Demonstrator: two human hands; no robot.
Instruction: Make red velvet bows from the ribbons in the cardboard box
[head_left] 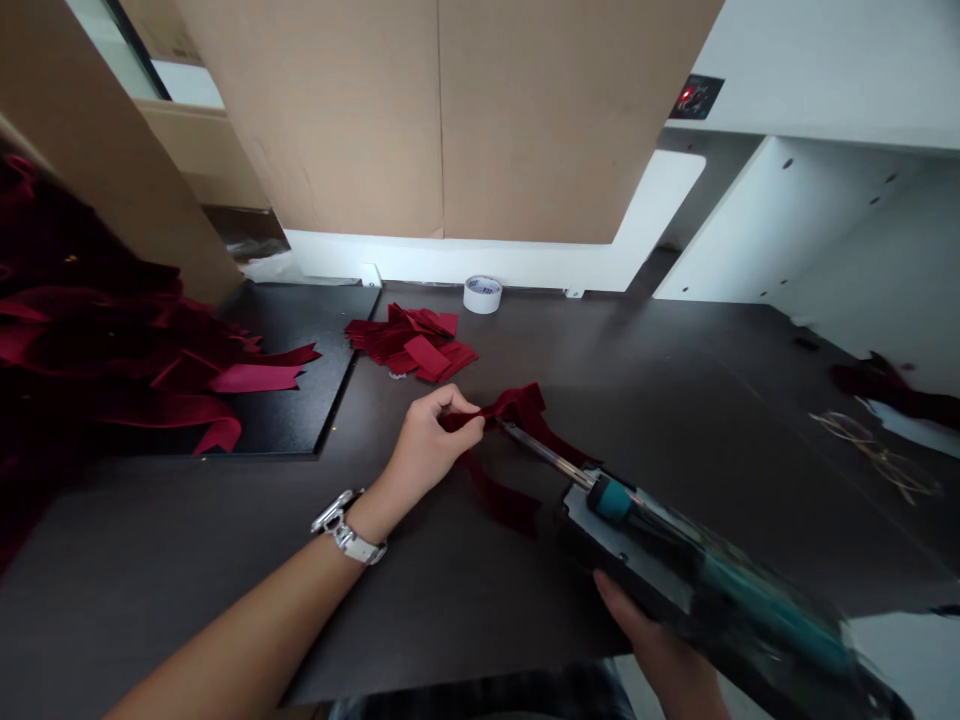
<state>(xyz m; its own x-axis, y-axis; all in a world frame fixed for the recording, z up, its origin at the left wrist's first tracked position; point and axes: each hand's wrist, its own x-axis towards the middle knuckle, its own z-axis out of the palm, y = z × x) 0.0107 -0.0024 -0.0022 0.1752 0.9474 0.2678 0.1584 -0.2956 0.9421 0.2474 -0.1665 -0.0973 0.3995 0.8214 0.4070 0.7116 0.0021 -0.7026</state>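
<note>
Between the thumb and fingers of my left hand [442, 425] is a dark red velvet ribbon bow [521, 402], held just above the dark table. One ribbon tail [506, 500] hangs below and to the right. My right hand [660, 650] grips a teal and black handheld tool [720, 570] from beneath; most of its fingers are hidden. The tool's slim metal tip [547, 452] points up-left and reaches the middle of the bow, close to my left fingertips. Whether it touches the ribbon I cannot tell.
A pile of short red ribbon pieces [412, 340] lies beyond my left hand, beside a white tape roll [482, 294]. Many red bows [112, 340] heap over a black board [292, 420] at left. Cardboard [450, 120] stands behind. Thin gold-coloured loops [874, 450] lie at right.
</note>
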